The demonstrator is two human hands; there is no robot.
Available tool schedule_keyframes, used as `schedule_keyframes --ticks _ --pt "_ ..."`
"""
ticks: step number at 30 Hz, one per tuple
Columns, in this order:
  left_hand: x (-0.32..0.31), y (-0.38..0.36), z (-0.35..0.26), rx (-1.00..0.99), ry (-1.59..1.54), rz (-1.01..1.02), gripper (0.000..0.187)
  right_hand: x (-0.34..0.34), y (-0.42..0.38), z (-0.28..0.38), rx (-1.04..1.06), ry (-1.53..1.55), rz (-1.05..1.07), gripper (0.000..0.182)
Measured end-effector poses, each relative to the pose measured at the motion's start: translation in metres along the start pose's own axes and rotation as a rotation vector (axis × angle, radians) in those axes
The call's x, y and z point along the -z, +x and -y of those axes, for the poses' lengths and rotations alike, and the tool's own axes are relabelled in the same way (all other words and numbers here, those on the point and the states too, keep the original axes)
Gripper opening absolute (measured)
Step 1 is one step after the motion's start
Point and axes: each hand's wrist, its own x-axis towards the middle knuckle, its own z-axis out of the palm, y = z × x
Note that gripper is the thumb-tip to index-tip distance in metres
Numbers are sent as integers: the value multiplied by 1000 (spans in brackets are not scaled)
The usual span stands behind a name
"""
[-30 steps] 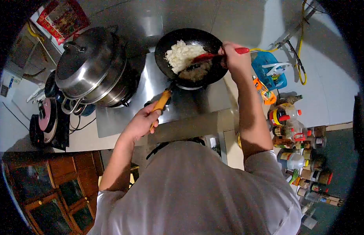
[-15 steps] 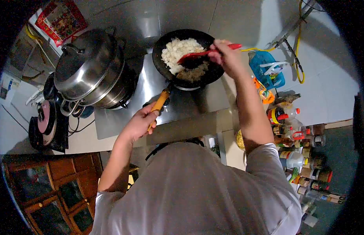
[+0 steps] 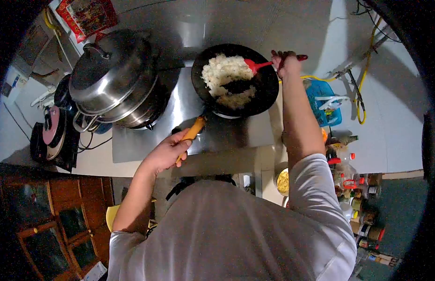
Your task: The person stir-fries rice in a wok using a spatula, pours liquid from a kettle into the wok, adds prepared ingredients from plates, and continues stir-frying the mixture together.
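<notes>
My left hand (image 3: 169, 152) is wrapped round the wooden handle (image 3: 195, 129) of a black wok (image 3: 269, 93) on the stove. In my right hand (image 3: 287, 64), closed at the wok's right rim, is a red spatula (image 3: 257, 66). Its head rests against the right side of the white rice (image 3: 226, 70), which fills the upper left of the wok. A browner patch of rice (image 3: 237, 99) lies lower in the pan, with bare black metal showing between the two.
A large lidded steamer pot (image 3: 112, 79) stands on the left burner. To the right are a blue basket (image 3: 325, 103), several bottles and jars (image 3: 350, 180), and a bowl of yellow food (image 3: 283, 181). A pink-lidded appliance (image 3: 51, 126) sits at the far left.
The spatula has moved from the middle of the wok to the rice's upper right side, my right hand shifting right. The rice has spread rightward. My left hand keeps its hold.
</notes>
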Motion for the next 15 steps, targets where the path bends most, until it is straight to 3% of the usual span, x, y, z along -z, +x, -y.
schedule_keyframes --ticks 3,6,8,10,12,13,14,15 --pt "-2 0 2 -36 -6 -30 54 -23 -8 -21 -281 338 -54 16" --pt "-3 -5 -9 -1 22 11 56 -58 -81 11 -277 345 64 14" --pt "-5 -13 -20 52 50 -4 57 -68 -115 19 -208 293 139 18" --pt "-6 -11 -16 107 81 -14 57 -74 -156 19 14 -64 468 30" --pt "-2 -1 0 26 13 -32 58 -56 -174 -15 478 -365 751 21" --pt "-2 -1 -1 24 14 -26 58 -55 -203 -30 361 -228 598 11" --pt "-2 -2 -3 17 37 -24 58 -41 -216 -40 363 -232 594 11" --pt "-2 -3 -3 9 59 -24 58 -24 -224 -49 510 -425 645 8"
